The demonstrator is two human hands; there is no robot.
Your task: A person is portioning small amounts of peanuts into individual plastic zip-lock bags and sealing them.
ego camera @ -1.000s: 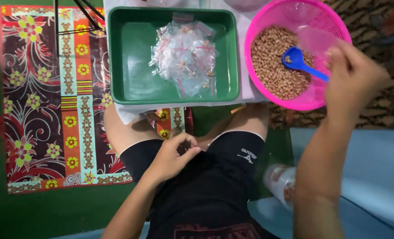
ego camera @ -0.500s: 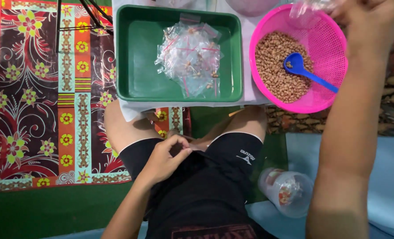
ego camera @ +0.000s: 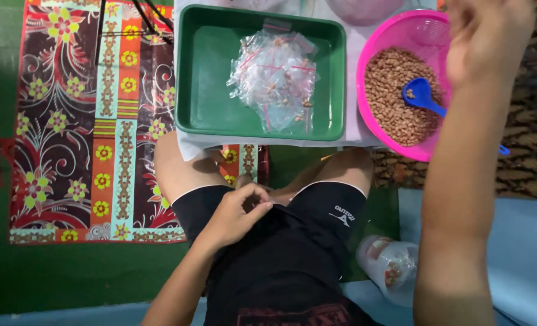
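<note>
The work sat between bags: the green tray [ego camera: 199, 72] held a heap of small clear bags [ego camera: 276, 78] of nuts, and the pink basket [ego camera: 401, 42] beside it held loose nuts with a blue scoop [ego camera: 422, 93] in them. The right hand [ego camera: 489, 36] hung raised over the basket — its grip could not be told — with open room below, while the left hand [ego camera: 235, 214] rested curled in the lap, apparently holding nothing; I judged the next move called for a reach down to the scoop.

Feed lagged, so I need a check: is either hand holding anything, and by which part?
Cannot be told. The left hand rests curled on the lap; the right hand is raised above the pink basket, its grip unseen.
</note>
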